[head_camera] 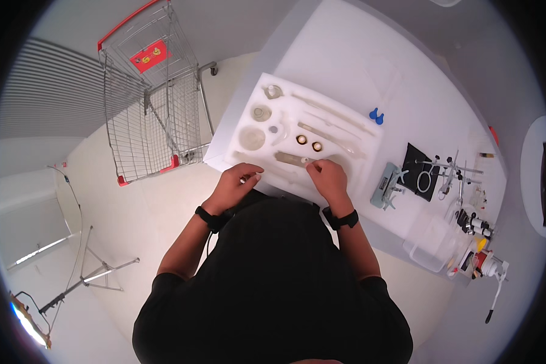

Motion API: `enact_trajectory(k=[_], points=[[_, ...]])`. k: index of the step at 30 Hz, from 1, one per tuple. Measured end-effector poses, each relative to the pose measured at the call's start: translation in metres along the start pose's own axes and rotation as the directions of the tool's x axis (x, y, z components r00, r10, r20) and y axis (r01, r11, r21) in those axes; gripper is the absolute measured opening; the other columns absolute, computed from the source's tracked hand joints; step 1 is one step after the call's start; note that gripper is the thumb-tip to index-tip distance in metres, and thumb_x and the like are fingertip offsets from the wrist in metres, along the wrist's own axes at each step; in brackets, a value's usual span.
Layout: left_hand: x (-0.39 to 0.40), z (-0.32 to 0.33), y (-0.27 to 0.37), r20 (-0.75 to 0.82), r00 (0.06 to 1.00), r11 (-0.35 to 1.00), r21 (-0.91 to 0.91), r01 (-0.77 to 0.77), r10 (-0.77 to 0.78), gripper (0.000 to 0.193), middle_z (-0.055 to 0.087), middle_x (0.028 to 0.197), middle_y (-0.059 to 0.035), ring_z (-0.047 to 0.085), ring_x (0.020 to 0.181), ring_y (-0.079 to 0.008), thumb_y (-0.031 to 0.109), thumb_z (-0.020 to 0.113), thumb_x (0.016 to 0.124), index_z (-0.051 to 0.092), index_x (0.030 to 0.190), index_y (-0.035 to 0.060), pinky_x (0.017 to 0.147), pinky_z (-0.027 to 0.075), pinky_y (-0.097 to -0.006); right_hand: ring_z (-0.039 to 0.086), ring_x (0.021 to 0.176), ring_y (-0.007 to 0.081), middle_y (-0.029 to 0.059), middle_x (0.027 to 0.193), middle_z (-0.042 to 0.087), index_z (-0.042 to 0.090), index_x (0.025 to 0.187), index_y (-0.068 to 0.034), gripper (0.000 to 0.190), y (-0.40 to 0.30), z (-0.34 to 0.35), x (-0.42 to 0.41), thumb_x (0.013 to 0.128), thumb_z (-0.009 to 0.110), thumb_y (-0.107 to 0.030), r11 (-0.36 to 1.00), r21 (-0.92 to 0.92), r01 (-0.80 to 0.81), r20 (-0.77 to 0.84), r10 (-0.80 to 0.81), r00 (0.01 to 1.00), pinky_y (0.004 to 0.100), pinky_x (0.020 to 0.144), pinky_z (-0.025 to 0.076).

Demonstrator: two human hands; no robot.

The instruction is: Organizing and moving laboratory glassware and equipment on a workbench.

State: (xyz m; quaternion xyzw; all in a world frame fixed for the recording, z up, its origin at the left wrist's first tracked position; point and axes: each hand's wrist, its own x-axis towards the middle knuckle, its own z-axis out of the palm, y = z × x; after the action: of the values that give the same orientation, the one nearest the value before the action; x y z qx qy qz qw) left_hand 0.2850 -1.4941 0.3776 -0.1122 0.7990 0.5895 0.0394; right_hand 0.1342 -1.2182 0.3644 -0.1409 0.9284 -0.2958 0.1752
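In front of me lies a white foam tray with cut-outs that hold laboratory glassware. My right hand is over its near side, with thumb and forefinger at the pale knob end of a cylindrical glass piece. Whether they grip it is hidden by the fingers. My left hand is at the tray's near left edge, fingers curled loosely, thumb and forefinger apart, holding nothing visible. Two small brown bottles with pale tops stand in the middle. Along the left side sit a stoppered glass vessel and a round glass vessel.
Two blue rubber bulbs lie on the white table beyond the tray. To the right are a grey-blue clamp, metal stand clamps, a clear plastic bin and a microscope. A shopping cart stands left.
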Motion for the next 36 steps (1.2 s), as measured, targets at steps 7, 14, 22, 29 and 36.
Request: enact_trajectory(k=[7,14,22,29,36], points=[[0.007,-0.026,-0.015,-0.423,0.881,0.967,0.217,-0.131,0.214,0.032,0.074,0.126,-0.0148,0.071,0.111,-0.0309,0.008,0.074,0.100,0.074,0.132,0.0054,0.093,0.058,-0.0393,0.077,0.082,0.0375,0.0152,0.081,0.079,0.086,0.086,-0.008,0.060,-0.011,0.012,0.011,0.100,0.067,-0.063,0.964,-0.218,-0.152,0.106,0.178,0.978,0.0472,0.077,0.059],[0.032,-0.033,-0.019,-0.295,0.925,0.936,0.322,-0.140,0.240,0.046,0.064,0.151,-0.0189,0.061,0.139,-0.0393,0.012,0.075,0.099,0.068,0.145,0.0105,0.113,0.053,-0.0468,0.075,0.078,0.0386,0.0177,0.078,0.076,0.085,0.082,-0.008,0.058,-0.006,0.020,0.015,0.096,0.068,-0.062,0.963,-0.188,-0.192,0.042,0.203,0.978,0.0490,0.072,0.058],[0.049,-0.024,-0.028,-0.217,0.947,0.893,0.433,-0.124,0.237,0.049,0.052,0.166,-0.0204,0.052,0.148,-0.0435,0.009,0.076,0.096,0.068,0.145,0.0106,0.122,0.047,-0.0490,0.072,0.071,0.0395,0.0168,0.070,0.072,0.081,0.077,-0.007,0.050,-0.013,0.028,0.006,0.096,0.069,-0.052,0.972,-0.136,-0.191,-0.116,0.176,0.977,0.0494,0.068,0.055],[0.041,-0.018,-0.031,-0.203,0.948,0.881,0.454,-0.131,0.245,0.050,0.046,0.171,-0.0196,0.048,0.151,-0.0439,0.005,0.072,0.098,0.064,0.147,0.0062,0.126,0.043,-0.0498,0.070,0.072,0.0391,0.0184,0.076,0.072,0.076,0.080,-0.004,0.039,-0.001,0.026,-0.011,0.094,0.074,-0.040,0.994,0.052,-0.094,-0.199,0.103,0.975,0.0478,0.067,0.055],[0.037,-0.014,-0.029,-0.179,0.957,0.886,0.445,-0.129,0.229,0.052,0.043,0.173,-0.0193,0.048,0.151,-0.0434,0.005,0.071,0.099,0.062,0.150,0.0037,0.126,0.042,-0.0496,0.072,0.071,0.0183,0.0108,0.079,0.076,0.077,0.092,0.001,0.027,0.009,0.014,-0.035,0.100,0.076,-0.025,0.897,0.441,0.001,-0.288,0.140,0.947,0.0344,0.068,0.055]])
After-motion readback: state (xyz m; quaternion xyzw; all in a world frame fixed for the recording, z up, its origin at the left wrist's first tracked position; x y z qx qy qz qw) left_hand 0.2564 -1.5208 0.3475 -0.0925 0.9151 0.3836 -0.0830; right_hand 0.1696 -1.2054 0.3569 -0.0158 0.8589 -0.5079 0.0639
